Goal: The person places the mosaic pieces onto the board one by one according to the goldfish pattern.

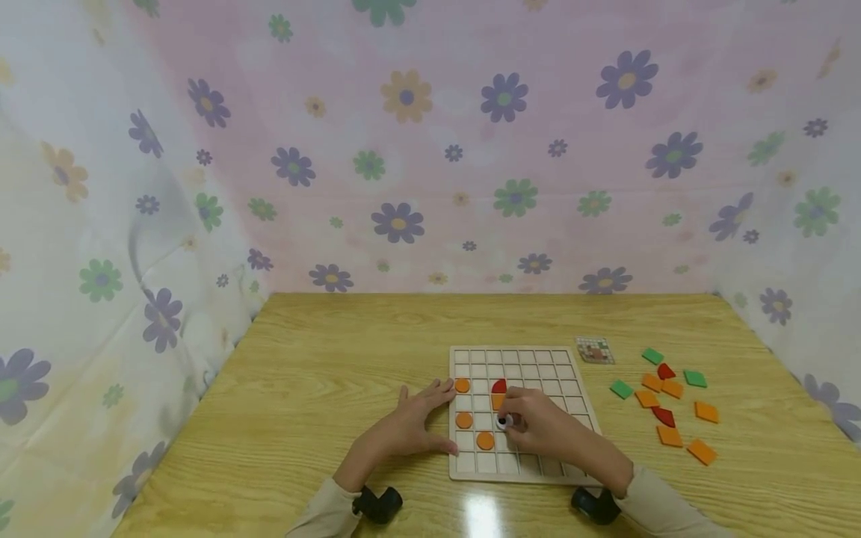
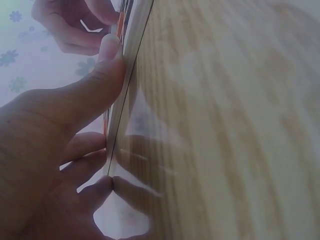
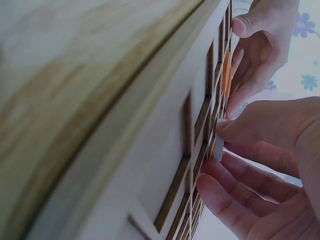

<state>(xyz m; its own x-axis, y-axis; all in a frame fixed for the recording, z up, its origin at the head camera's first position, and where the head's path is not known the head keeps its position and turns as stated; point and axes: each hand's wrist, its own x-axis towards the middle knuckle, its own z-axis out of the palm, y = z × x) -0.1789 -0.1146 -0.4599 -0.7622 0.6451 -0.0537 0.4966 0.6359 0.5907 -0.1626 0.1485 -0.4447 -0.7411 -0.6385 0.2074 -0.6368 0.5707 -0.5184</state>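
Note:
A wooden grid board [image 1: 548,371] lies on the table. My right hand [image 1: 543,422] reaches over it, pinching a small white disc [image 1: 501,424] with a black spot between thumb and fingers, low over the cells. In the right wrist view the white piece [image 3: 219,146] is edge-on near the board. Just beyond it, a red rounded piece [image 1: 499,386] and an orange square [image 1: 497,402] sit in cells. Orange discs [image 1: 485,441] fill several cells to the left. My left hand [image 1: 406,426] is spread at the board's left edge, its thumb [image 2: 107,50] and fingertips touching the rim.
Loose orange squares [image 1: 706,412], green tiles [image 1: 652,356] and red pieces [image 1: 666,371] lie scattered right of the board. A small patterned card [image 1: 595,350] is by its far right corner. Flowered cloth [image 1: 437,149] hangs behind the table [image 1: 323,359] and at both sides.

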